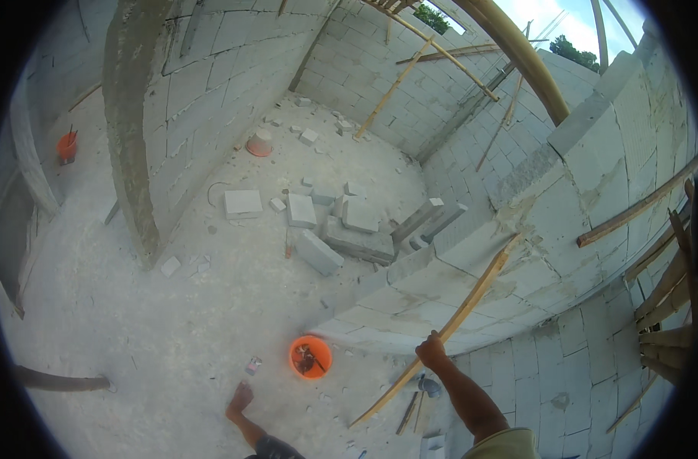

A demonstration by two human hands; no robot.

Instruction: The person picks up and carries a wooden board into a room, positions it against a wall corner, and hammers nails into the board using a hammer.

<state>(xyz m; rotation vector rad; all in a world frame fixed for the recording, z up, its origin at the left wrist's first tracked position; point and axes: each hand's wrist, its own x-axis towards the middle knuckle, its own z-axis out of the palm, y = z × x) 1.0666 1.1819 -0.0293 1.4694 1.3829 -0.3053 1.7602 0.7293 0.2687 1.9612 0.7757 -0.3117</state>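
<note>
Here — long wooden plank [461,312], gripped in right hand [432,349], ends extending either side.

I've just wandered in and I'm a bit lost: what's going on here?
A person's right hand holds a long wooden strip, slanted beside a block wall. The left hand is out of view. An orange bucket with dark things inside stands on the pale floor, near a bare foot. Loose pale blocks lie farther off.
</note>
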